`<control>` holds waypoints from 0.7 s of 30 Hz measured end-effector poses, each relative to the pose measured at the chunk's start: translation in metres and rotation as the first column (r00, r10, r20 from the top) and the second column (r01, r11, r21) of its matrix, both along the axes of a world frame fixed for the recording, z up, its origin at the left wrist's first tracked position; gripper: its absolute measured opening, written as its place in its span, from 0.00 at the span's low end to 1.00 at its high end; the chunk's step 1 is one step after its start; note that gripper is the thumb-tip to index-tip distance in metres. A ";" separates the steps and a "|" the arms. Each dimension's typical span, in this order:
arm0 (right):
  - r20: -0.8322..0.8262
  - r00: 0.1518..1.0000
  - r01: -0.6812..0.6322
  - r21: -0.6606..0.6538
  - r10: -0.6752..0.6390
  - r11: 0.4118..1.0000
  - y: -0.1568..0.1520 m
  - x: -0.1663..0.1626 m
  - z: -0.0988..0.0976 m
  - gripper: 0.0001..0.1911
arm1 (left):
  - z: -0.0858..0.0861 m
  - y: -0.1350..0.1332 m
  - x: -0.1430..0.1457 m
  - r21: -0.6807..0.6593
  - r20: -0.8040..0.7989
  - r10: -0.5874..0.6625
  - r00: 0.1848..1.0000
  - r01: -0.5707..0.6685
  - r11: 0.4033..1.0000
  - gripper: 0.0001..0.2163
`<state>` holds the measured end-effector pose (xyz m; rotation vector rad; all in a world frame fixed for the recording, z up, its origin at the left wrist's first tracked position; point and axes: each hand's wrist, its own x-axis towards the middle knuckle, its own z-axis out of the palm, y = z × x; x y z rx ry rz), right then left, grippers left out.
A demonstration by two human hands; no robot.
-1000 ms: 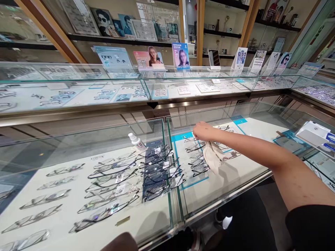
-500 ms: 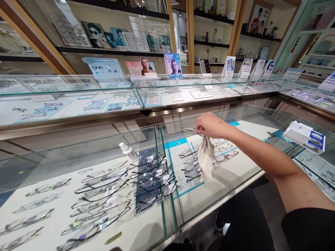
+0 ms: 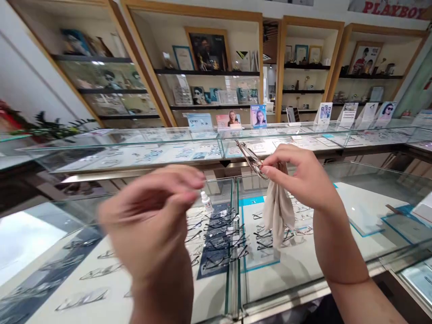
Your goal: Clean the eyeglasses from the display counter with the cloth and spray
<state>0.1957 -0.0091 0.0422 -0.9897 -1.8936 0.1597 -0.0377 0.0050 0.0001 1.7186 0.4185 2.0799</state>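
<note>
My right hand (image 3: 299, 173) pinches a pair of thin-framed eyeglasses (image 3: 249, 158) between thumb and fingers, raised above the glass counter. From that same hand hangs a beige cloth (image 3: 278, 216). The glasses point away to the left, their temples close together. My left hand (image 3: 155, 211) is lifted nearer the camera, left of the glasses and apart from them. Its fingers curve toward the thumb but are smeared by motion, and I make out nothing in them. Behind it, a small white bottle (image 3: 206, 202) stands on the counter.
Below my hands, the glass display counter (image 3: 235, 270) holds rows of eyeglasses (image 3: 222, 238), some on a dark panel. Farther back runs a second glass case (image 3: 162, 145) topped with advertising cards (image 3: 258, 116). Wooden shelves (image 3: 207, 72) line the wall.
My left hand has come into view on the left. My right hand has turned, and the eyeglasses now tilt upward with the cloth still hanging. The camera view has lifted and swung left.
</note>
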 end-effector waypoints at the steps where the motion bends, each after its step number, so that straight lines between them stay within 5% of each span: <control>1: -0.034 0.999 -0.003 0.003 0.003 1.000 0.000 -0.004 -0.004 0.07 | 0.000 0.004 0.002 0.021 -0.047 -0.013 0.999 0.014 1.000 0.06; 5: -0.119 0.993 -0.014 -0.005 0.014 1.000 0.004 -0.011 -0.019 0.07 | 0.000 0.016 0.015 -0.199 -0.205 -0.121 0.971 0.080 0.977 0.07; 11: -0.125 0.992 -0.013 -0.027 0.009 1.000 0.008 -0.014 -0.026 0.06 | -0.008 0.029 0.024 -0.458 -0.158 -0.441 0.884 0.330 0.825 0.13; 15: -0.120 0.993 0.010 -0.053 -0.016 0.999 0.008 -0.014 -0.023 0.07 | -0.011 0.037 0.029 -0.530 -0.097 -0.551 0.829 0.426 0.733 0.13; 21: -0.110 0.994 0.016 -0.086 -0.025 0.996 0.011 -0.014 -0.021 0.07 | -0.013 0.044 0.033 -0.536 -0.118 -0.583 0.804 0.442 0.719 0.13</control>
